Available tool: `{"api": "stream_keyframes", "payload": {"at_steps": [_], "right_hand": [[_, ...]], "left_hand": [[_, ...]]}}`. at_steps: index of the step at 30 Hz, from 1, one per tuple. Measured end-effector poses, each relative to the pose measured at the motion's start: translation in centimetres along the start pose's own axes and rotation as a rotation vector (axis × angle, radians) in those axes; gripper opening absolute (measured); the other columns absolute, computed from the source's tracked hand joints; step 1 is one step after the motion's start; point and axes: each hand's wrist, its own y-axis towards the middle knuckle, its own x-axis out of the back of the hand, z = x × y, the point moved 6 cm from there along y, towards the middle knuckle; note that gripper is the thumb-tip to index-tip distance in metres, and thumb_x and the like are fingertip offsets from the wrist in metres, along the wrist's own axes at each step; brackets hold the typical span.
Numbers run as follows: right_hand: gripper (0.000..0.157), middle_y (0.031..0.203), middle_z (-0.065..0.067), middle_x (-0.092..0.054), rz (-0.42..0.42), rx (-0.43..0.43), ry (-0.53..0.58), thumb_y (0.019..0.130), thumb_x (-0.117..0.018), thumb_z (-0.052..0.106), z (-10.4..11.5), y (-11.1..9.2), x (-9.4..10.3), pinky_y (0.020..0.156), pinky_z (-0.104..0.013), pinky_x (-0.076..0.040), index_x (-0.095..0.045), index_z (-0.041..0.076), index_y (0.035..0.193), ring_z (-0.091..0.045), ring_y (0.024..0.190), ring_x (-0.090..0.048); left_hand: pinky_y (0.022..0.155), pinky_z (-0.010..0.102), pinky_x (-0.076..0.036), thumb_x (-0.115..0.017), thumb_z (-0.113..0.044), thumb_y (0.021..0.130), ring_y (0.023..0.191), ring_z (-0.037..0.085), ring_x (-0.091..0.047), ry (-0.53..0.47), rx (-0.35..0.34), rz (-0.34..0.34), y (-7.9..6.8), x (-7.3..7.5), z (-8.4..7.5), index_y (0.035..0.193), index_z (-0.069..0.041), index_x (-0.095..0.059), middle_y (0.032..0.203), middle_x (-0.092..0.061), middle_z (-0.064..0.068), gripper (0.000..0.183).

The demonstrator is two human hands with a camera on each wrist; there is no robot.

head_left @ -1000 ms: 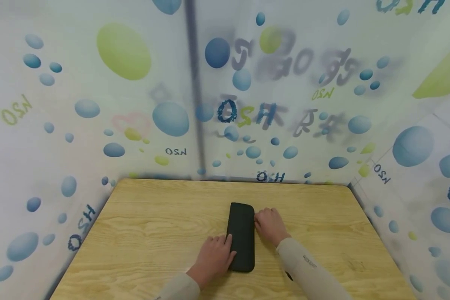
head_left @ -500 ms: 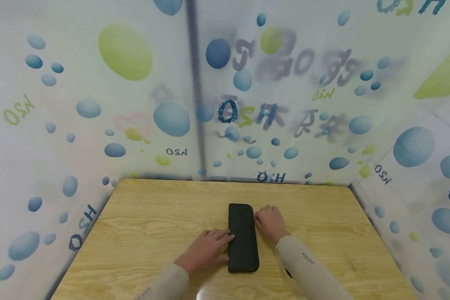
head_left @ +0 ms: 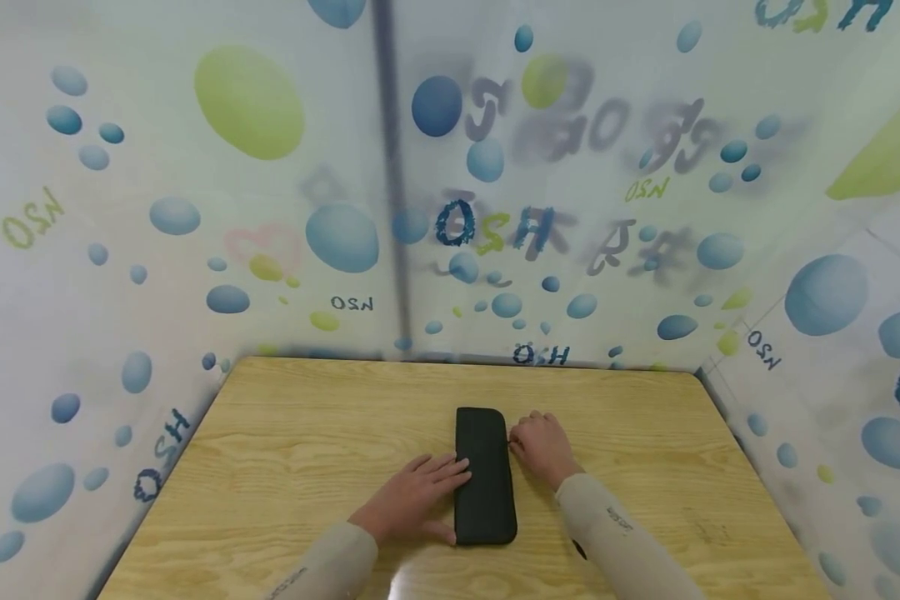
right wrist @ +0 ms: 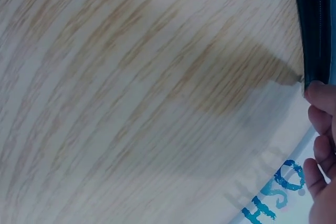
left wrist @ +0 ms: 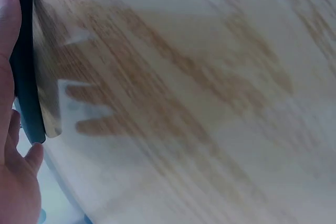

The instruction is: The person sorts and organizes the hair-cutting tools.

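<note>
A slim black zippered case (head_left: 484, 492) lies lengthwise on the wooden table. Its zipper (right wrist: 319, 19) runs along the side facing my right hand. My left hand (head_left: 414, 498) rests against the case's left edge, fingers extended onto its top and thumb by the near left corner. In the left wrist view the fingers (left wrist: 8, 24) lie along the dark side of the case. At the right edge, toward the far end, my right hand (head_left: 543, 447) pinches the zipper pull with curled fingers; the pull is mostly hidden by the thumb and fingertips.
The wooden table (head_left: 307, 425) reaches back to a pale wall covering (head_left: 330, 333) printed with blue and green bubbles and lettering. Similar coverings rise along the table's left and right sides.
The case has turned slightly, its near end shifting right. My left hand has moved a little left and its fingers have straightened and spread. My right hand has barely moved.
</note>
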Motion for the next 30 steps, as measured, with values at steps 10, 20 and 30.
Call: {"api": "stream_keyframes", "payload": {"at_steps": [10,20,30], "right_hand": [[0.009,0.075,0.004,-0.067,-0.023,0.020,0.019,0.085,-0.076,0.023,-0.4,-0.5,0.1,0.077,-0.037,-0.046,-0.075,0.017,0.078,-0.016,0.074,-0.055],[0.007,0.073,0.007,-0.065,-0.055,0.067,0.013,0.082,-0.078,0.022,-0.2,-1.2,0.6,0.071,-0.032,-0.042,-0.075,0.019,0.076,-0.013,0.070,-0.053],[0.007,0.074,0.010,-0.064,-0.065,0.099,0.007,0.082,-0.078,0.024,-0.4,-1.8,0.4,0.073,-0.032,-0.042,-0.074,0.023,0.076,-0.012,0.072,-0.053]], "left_hand": [[0.113,0.048,-0.038,-0.051,-0.075,0.081,0.145,0.020,-0.036,0.057,0.016,-0.049,-0.2,0.2,-0.1,0.149,-0.021,-0.041,0.156,-0.039,-0.003,0.087],[0.111,0.047,-0.039,-0.052,-0.073,0.081,0.144,0.019,-0.037,0.011,0.042,-0.015,-0.1,0.1,0.0,0.150,-0.023,-0.040,0.157,-0.037,-0.005,0.086],[0.111,0.047,-0.039,-0.052,-0.073,0.081,0.143,0.018,-0.039,-0.010,0.066,0.010,-0.2,0.0,0.1,0.150,-0.025,-0.037,0.158,-0.034,-0.006,0.086]]}}
